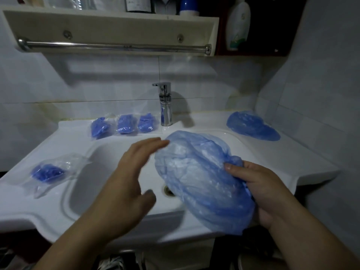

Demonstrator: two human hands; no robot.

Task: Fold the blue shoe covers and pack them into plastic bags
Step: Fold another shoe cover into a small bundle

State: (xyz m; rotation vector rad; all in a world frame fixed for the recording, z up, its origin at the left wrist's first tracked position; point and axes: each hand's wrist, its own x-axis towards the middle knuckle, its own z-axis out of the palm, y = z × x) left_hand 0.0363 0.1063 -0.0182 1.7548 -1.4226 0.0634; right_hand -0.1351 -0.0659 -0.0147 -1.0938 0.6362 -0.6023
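Our right hand [261, 191] grips the bunched end of a pale blue shoe cover [200, 176], fingers curled round the plastic, while our left hand [128, 172] is spread open, its blurred fingertips at the cover's upper edge. The cover billows above the white sink basin [81, 172]. On the counter [68, 137] to the left lie three packed bags [126, 124] in a row beside the tap [165, 106] and a fourth bag [48, 172] nearer us, each holding folded blue plastic, and a loose cover [251, 123] rests in the far right corner.
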